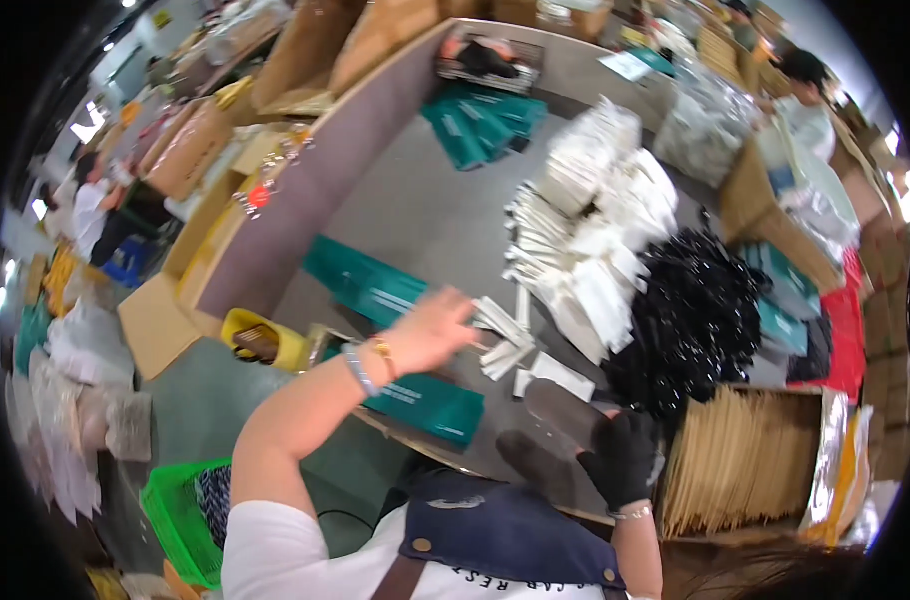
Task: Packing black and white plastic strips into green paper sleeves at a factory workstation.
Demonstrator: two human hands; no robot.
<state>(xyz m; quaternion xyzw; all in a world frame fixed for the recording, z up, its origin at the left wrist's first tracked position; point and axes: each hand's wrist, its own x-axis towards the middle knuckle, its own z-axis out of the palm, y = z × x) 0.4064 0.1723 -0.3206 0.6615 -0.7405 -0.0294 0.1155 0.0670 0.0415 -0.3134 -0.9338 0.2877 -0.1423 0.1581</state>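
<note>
My left hand (433, 328), bare and smeared by motion, reaches over the table beside small white folded packets (505, 345). Whether its fingers hold anything is unclear. Under and behind it lies a flat teal box (360, 280); another teal box (425, 405) sits nearer me, by the front edge. In a black glove, my right hand (620, 455) is closed on the end of a dark, flat, rounded piece (563, 412) shaped like an insole. A similar dark oval shape (535, 468) shows on the table just below it. A white card (563, 378) lies beyond the held piece.
Heaped white packets (600, 220) stand right of centre, with a pile of shiny black items (690, 315) beside them. More teal boxes (480, 125) lie at the back. A carton of thin tan pieces (740, 460) is at right. A raised wall (325, 165) borders the table. Other people work farther off.
</note>
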